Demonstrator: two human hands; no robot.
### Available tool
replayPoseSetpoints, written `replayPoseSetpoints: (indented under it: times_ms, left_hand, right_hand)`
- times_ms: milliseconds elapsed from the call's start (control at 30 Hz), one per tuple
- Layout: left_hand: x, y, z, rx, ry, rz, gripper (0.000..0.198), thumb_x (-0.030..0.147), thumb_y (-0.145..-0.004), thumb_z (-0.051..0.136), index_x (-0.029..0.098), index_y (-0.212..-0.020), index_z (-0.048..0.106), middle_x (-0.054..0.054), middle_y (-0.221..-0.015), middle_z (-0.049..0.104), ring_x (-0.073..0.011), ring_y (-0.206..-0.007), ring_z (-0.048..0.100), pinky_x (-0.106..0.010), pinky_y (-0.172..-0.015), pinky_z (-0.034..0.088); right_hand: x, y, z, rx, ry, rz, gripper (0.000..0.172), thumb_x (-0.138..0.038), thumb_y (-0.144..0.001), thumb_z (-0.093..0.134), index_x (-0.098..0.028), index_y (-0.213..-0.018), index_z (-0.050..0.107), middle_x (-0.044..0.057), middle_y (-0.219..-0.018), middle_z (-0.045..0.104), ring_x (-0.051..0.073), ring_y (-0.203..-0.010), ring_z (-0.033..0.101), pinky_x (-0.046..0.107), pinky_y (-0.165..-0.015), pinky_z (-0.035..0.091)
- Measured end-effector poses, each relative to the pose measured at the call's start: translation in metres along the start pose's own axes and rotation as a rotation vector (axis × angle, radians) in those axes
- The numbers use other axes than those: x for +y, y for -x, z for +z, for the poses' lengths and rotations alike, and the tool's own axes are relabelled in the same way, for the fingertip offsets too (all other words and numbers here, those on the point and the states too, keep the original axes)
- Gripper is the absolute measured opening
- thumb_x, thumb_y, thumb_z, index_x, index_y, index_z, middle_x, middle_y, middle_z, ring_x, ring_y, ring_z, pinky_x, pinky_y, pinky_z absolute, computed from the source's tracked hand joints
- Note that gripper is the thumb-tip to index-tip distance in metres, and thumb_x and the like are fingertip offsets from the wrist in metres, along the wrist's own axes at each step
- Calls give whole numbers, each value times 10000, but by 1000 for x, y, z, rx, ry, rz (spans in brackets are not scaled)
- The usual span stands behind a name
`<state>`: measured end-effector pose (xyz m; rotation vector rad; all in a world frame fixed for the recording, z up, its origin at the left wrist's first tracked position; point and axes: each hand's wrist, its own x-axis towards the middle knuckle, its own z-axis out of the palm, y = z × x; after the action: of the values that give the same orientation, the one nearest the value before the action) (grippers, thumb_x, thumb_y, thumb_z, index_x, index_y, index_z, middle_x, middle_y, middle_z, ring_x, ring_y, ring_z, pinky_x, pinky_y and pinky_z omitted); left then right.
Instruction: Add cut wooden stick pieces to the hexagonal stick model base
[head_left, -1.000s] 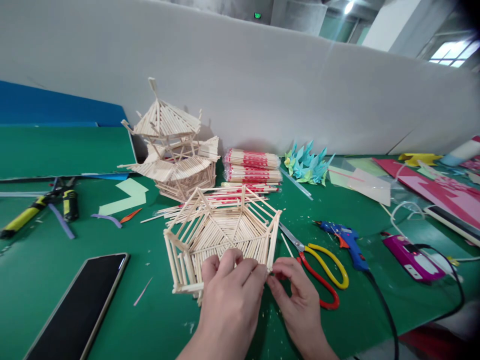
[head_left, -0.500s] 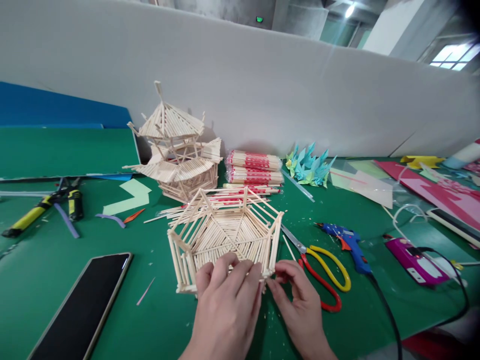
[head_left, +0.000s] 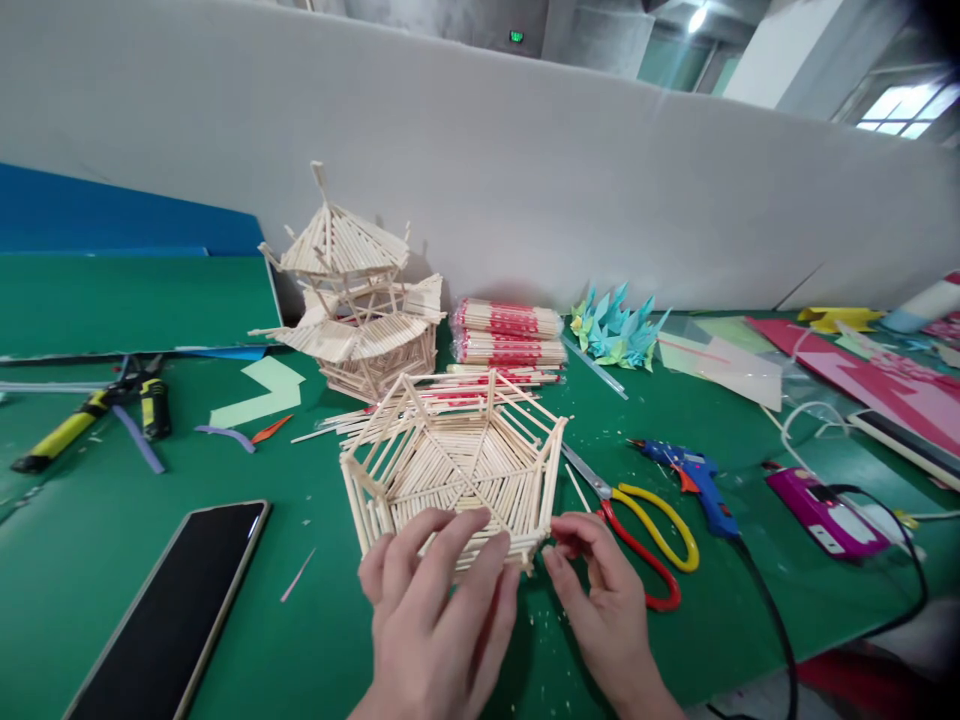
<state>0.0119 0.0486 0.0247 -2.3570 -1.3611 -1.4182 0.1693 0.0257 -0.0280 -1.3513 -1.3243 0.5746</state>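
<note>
A six-sided basket [head_left: 442,470] of thin wooden sticks stands in front of me, with slatted sides and a floor of sticks laid in triangular sections. My left hand [head_left: 442,610] is draped over its near wall, fingers bent across the rim and somewhat spread, and partly hides that side. At the near right corner, my right hand [head_left: 600,600] is curled with thumb and forefinger on the basket's edge; the other fingers are folded in. Behind the basket lie loose sticks [head_left: 352,425] and plastic-wrapped stick bundles [head_left: 510,335].
A stick pagoda model [head_left: 352,300] stands at the back left. Scissors [head_left: 630,520], a blue glue gun [head_left: 694,480] and a purple power strip [head_left: 817,510] lie right. A phone [head_left: 172,600] and pliers [head_left: 82,420] lie left. Folded blue paper pieces [head_left: 619,330] sit behind.
My left hand has shifted a little left and its fingers have spread along the near rim. My right hand has moved slightly right, its thumb away from the near wall. The basket stays in place.
</note>
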Motion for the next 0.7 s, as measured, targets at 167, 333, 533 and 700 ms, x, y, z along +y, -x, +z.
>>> replayPoseSetpoints:
  times_ms: [167,333,533,700]
  left_hand:
    - [8,-13,11,-222,-72,91,154,184,-838,501,217,-895,640,-12,-885,718,-253,-923,585,-393,-752,278]
    - [6,-17,15,-292,-68,156,226,144,-864,417,185,-865,639,-13,-771,711,-218,-766,619,-374,-673,260]
    - [4,-16,16,-340,-36,139,246,157,-873,401,204,-897,642,-2,-723,687,-175,-654,577,-370,-638,248]
    - [3,-16,17,-345,-45,126,273,170,-876,382,219,-886,650,-6,-705,686,-181,-643,551,-374,-617,238]
  right_hand:
    - [-8,-3,1,-36,0,8,151,-211,-803,551,-194,-951,566,42,-855,563,138,-704,543,251,-625,477]
    - [-11,-7,2,-45,-33,6,120,-195,-809,538,-189,-926,562,41,-862,556,133,-708,526,243,-625,466]
    - [-10,-10,3,-54,-64,0,78,-196,-816,535,-191,-883,575,38,-856,549,136,-737,530,249,-632,460]
    - [-8,-10,3,-59,-82,0,84,-191,-822,528,-196,-888,580,34,-857,548,134,-745,530,243,-633,457]
